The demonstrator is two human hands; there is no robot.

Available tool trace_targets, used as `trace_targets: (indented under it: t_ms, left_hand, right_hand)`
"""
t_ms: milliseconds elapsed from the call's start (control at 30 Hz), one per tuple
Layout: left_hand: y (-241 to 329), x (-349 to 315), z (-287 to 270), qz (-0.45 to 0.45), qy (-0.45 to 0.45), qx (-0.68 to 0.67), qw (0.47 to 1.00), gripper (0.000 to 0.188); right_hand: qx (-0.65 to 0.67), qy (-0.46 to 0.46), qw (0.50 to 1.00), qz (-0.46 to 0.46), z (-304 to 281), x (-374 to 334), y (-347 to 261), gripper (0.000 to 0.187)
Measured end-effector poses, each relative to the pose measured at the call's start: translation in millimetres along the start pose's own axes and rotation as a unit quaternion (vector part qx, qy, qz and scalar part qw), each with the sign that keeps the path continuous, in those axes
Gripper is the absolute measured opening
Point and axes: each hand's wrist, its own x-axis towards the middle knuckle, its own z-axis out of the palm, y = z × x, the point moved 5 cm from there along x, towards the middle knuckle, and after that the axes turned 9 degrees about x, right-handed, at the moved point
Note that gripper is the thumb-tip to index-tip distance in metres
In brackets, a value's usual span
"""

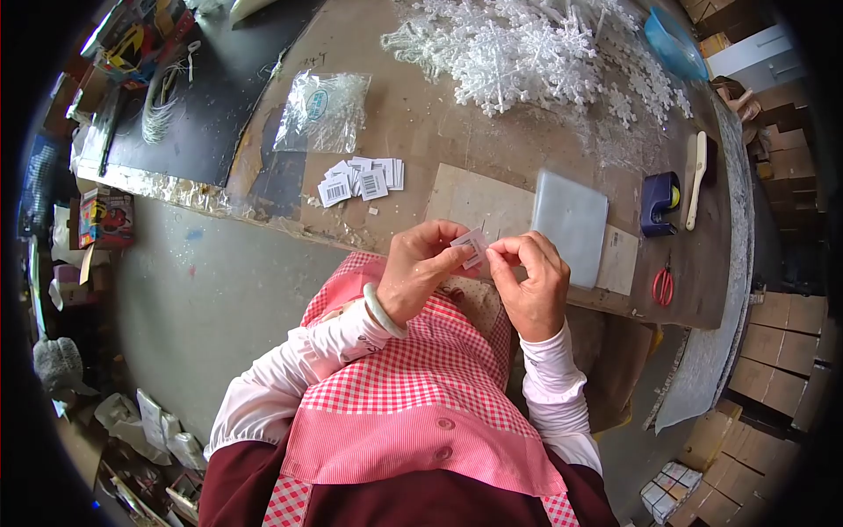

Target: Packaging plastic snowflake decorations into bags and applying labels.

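Note:
My left hand (414, 268) pinches a small white barcode tag (475, 249) between thumb and fingers, just past the table's near edge. Close against the tag's right side, the thumb and fingertips of my right hand (534, 283) are pressed together. Whatever they grip is too small to make out. Beyond my left hand lies a loose pile of similar barcode tags (362, 181). Behind that pile rests a clear plastic bag (338, 119) of thin transparent strands. A stack of clear plastic sleeves (566, 220) lies on the table past my right hand.
White glittery snowflake ornaments (509, 61) are heaped at the far side, beside a blue basin (674, 46). On the right are a tape dispenser (659, 206), a white-handled tool (696, 180) and red-handled scissors (663, 285). Cardboard boxes (777, 351) stack at far right.

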Motion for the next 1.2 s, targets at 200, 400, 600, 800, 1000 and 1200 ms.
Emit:
trace_targets:
  t_ms: [200,400,600,800,1000,1200]
  left_hand:
    - [-3,0,3,0.049,0.002,0.058,0.997,0.014]
    - [29,-16,22,0.399,0.029,0.461,0.792,0.027]
    - [35,-7,16,0.419,0.039,0.513,0.748,0.032]
    - [36,-3,27,0.492,-0.029,0.538,0.683,0.033]
    - [72,66,-16,0.284,0.078,0.484,0.824,0.023]
    - [87,148,-60,0.246,0.14,0.676,0.681,0.019]
  right_hand:
    - [0.011,0.008,1.0,0.017,-1,1,1,0.012]
    - [0.059,0.022,0.996,0.068,4,-5,11,0.013]
    - [0.181,0.012,0.978,0.103,9,-9,22,0.013]
    - [0.209,0.06,0.963,0.158,11,-15,42,0.01]
    - [0.271,0.104,0.94,0.18,7,-22,54,0.008]
    - [0.285,0.089,0.935,0.19,3,-21,51,0.01]
